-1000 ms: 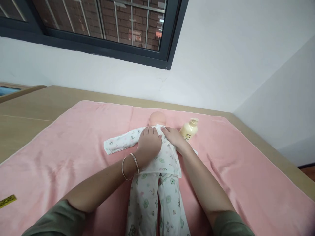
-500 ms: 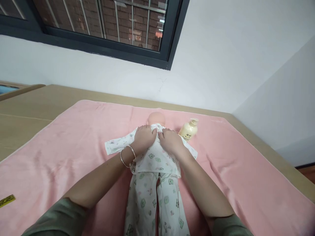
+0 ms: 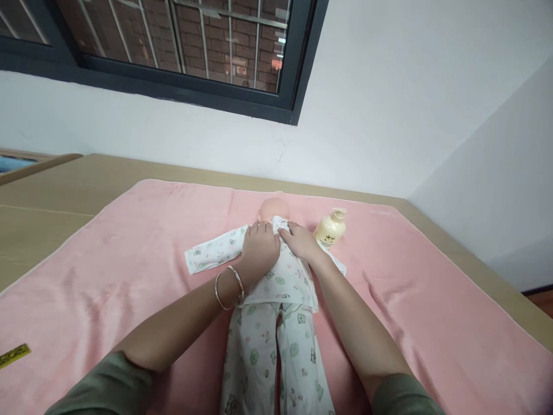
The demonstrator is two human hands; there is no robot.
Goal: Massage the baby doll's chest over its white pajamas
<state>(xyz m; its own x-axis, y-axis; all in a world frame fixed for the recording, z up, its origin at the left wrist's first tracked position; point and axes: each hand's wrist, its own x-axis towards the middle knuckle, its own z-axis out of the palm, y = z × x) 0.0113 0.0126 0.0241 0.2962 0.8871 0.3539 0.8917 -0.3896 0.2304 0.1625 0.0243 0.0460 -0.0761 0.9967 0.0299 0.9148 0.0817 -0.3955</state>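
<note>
A: Under the left hand, what fabric?
B: Soft matt printed cloth on the doll; its head smooth plastic.
A: Beyond the right hand?
B: Glossy plastic bottle, plush pink towel, matt wood table.
</note>
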